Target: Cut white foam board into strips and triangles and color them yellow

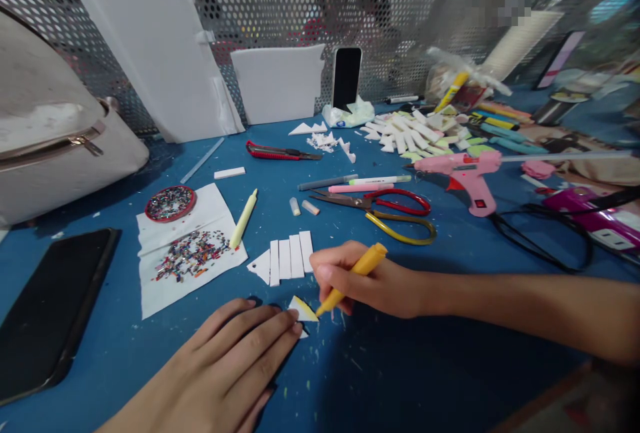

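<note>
My right hand (360,279) grips a yellow marker (361,269), its tip down at the edge of a small white foam piece (303,311). A yellow strip colours that piece's upper edge. With fingers stretched out, my left hand (245,346) lies flat on the table and its fingertips press the piece down; part of the piece is hidden under them. Just beyond, several white foam strips (290,257) lie side by side, with a pointed piece (261,267) at their left end. Two small marker caps or plugs (295,207) rest farther back.
Beads (193,253) lie on white paper (150,299) by a pale yellow marker (244,219). Scissors (370,203), a red cutter (280,151) and a pink glue gun (467,173) lie beyond. A phone (50,306) and white bag (60,139) are at left; foam pieces (405,131) pile at back.
</note>
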Demonstrator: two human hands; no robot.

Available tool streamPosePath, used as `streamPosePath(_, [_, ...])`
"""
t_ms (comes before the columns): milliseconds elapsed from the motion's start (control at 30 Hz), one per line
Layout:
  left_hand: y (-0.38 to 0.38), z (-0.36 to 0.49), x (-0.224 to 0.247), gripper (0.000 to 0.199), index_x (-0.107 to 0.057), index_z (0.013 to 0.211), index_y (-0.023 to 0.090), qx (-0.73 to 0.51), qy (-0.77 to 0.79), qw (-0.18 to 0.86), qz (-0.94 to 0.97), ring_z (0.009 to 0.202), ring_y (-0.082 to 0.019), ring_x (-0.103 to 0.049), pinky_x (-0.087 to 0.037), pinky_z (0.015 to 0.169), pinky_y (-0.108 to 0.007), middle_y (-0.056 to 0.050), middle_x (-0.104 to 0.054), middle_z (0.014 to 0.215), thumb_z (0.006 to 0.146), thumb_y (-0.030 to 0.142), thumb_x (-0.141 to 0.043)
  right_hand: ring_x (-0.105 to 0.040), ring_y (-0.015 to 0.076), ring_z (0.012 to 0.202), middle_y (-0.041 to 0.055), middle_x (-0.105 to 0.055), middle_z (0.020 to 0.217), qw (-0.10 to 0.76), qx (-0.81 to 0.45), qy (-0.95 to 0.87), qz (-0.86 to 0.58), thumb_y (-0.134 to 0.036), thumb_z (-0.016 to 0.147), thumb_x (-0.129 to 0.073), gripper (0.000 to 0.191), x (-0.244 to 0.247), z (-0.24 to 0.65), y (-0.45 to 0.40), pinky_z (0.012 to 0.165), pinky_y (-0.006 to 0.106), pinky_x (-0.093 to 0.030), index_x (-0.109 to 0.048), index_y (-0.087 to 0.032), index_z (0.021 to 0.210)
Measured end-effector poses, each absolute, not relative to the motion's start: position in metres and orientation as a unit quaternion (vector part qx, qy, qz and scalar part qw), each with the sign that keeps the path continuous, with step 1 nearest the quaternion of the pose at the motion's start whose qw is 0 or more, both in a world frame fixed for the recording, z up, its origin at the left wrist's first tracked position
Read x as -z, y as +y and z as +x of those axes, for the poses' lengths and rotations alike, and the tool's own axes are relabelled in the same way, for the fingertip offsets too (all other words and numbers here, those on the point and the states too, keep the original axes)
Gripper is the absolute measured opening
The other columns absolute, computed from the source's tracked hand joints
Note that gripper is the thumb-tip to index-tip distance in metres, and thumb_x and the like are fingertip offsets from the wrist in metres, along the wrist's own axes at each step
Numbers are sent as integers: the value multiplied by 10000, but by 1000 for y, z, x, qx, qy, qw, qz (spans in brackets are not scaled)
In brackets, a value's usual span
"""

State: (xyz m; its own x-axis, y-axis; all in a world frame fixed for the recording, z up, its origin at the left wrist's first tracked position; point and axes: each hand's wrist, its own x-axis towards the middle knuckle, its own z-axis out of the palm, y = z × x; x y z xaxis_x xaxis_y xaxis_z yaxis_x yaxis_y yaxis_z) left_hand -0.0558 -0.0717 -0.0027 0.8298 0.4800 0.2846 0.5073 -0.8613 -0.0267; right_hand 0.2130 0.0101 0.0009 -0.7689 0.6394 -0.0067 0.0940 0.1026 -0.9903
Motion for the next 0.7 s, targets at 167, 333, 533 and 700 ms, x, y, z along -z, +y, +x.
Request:
streamPosePath(167, [-71,-56,3,437,-554,1441,199,131,-257,54,-956,1315,-158,-518,-113,1267,-332,23,-582,1470,1071,171,-323,-534,83,568,-19,-541,668,222,-617,-710,-257,-466,1023,-502,423,0,213,10,532,194,-411,-598,-135,776])
streamPosePath(333, [-72,-55,6,448,-567,1430,195,145,-258,41,-954,1306,-155,-518,-109,1263,-324,22,-592,1457,1077,165,-293,-556,91,600,-11,-554,688,218,-614,-713,-260,-470,1020,-507,412,-1,213,10,543,192,-422,-583,-139,787])
streamPosePath(533, [-73,-52,6,421,-618,1374,209,169,-271,36,-947,1273,-139,-542,-121,1260,-299,29,-638,1398,1100,236,-300,-546,85,577,-11,-563,682,202,-612,-725,-242,-489,1021,-494,438,-5,212,10,548,201,-407,-555,-145,757])
streamPosePath(700, [-73,-54,6,454,-580,1419,184,155,-257,40,-953,1307,-166,-513,-118,1259,-337,5,-598,1445,1082,164,-278,-565,100,639,-14,-592,689,193,-583,-746,-258,-459,1015,-525,374,-5,212,10,597,215,-406,-548,-158,793])
